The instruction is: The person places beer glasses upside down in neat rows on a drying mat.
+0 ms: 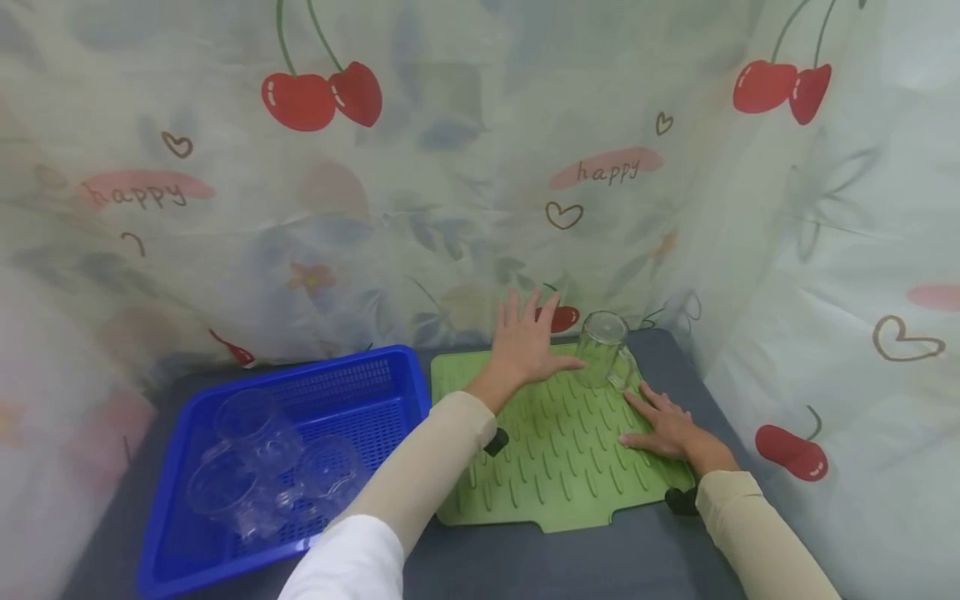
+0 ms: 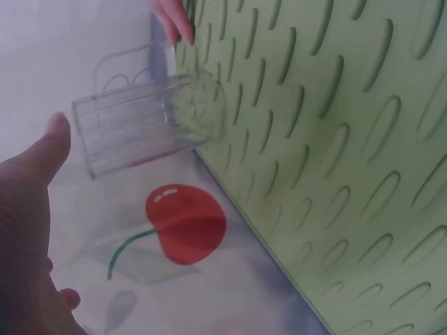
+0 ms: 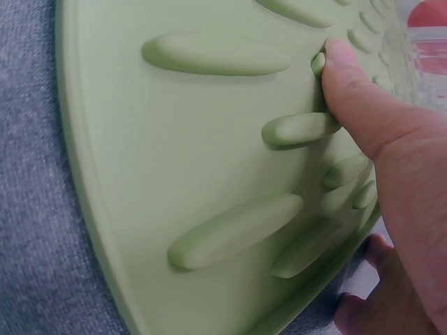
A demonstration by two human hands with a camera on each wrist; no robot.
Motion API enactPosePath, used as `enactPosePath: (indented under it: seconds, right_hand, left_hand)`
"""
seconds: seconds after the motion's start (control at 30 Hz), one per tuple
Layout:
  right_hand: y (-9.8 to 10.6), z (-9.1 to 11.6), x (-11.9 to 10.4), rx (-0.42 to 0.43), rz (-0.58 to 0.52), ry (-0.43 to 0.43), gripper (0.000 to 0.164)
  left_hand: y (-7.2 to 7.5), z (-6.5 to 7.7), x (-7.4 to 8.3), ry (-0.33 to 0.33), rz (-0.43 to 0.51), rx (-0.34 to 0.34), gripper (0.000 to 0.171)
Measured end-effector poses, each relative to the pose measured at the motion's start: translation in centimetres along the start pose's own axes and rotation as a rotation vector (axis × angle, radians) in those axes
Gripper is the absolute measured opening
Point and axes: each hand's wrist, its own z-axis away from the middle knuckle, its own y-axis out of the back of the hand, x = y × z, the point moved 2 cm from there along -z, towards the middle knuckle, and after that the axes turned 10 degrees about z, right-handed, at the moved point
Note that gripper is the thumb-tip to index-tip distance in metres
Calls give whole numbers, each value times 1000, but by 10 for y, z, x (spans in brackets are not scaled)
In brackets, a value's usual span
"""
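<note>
resting splayed on green mat (image 1: 542,467), right hand (image 1: 667,429); left hand (image 1: 522,346) spread near glass mug (image 1: 600,350)

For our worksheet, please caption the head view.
Left hand near a clear handled mug on a green ridged mat; right hand at the mat's edge; more mugs in a blue basket.

Our L sleeve (image 1: 431,462) is beige, w/ a white sleeve (image 1: 352,554) further up the arm; our R sleeve (image 1: 757,533) is beige too, cuff creased. Both stop at the wrist; L hand (image 1: 522,343) & R hand (image 1: 665,427) bare. Sm. blk block (image 1: 496,442) at our L cuff; blk piece (image 1: 682,502) at our R cuff, nr the green mat's (image 1: 558,508) near R corner.
</note>
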Motion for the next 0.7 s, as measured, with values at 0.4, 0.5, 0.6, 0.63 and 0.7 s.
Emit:
enactPosePath:
  seconds: [0.4, 0.5, 0.6, 0.63, 0.7]
  right_hand:
    - [-1, 4, 1, 30, -14, 13, 94]
    - [-1, 4, 0, 34, -15, 18, 94]
    - [-2, 3, 0, 35, -22, 19, 94]
    - [-2, 3, 0, 34, -27, 19, 94]
    - [-2, 3, -1, 33, -34, 21, 94]
  left_hand:
    - [26, 22, -22, -33, -72, 29, 111]
    - [34, 29, -27, -25, -34, 30, 110]
    - [42, 36, -33, -21, -3, 34, 109]
    - [44, 38, -35, -20, -1, 38, 109]
    - [48, 43, -40, -21, 9, 51, 109]
